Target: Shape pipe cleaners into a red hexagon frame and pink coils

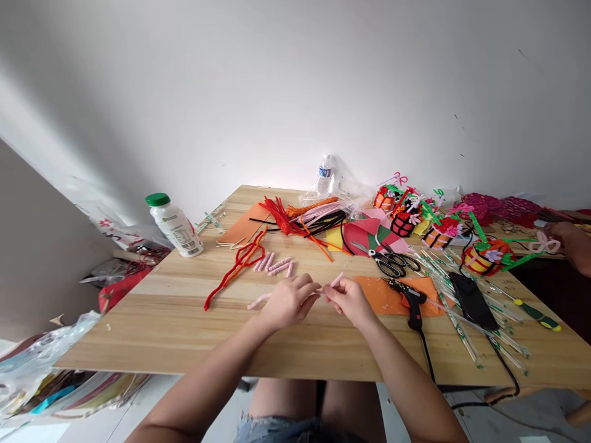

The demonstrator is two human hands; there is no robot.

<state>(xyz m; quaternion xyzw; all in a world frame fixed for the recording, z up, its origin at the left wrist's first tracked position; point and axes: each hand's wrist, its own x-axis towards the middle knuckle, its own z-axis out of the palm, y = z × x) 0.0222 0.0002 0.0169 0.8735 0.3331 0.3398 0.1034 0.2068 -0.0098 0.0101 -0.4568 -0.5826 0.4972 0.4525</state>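
Note:
Over the near middle of the wooden table, my left hand (290,300) and my right hand (347,299) meet, both with fingers pinched on a pale pink pipe cleaner (260,300). One end trails out left of my left hand. A short pink end pokes up from my right fingers. Just beyond lie several coiled pink pipe cleaner pieces (279,266). Left of these are twisted red and orange pipe cleaners (235,271). A black glue gun (412,301) rests on an orange sheet (376,296) to the right of my right hand.
Scissors (390,261), bundled pipe cleaners (305,215) and coloured sheets lie farther back. A green-capped bottle (175,224) stands at left, a water bottle (325,175) behind. Right are decorated little baskets (482,255), wrapped sticks, a phone (473,300), a screwdriver (538,314) and another person's hand (570,243).

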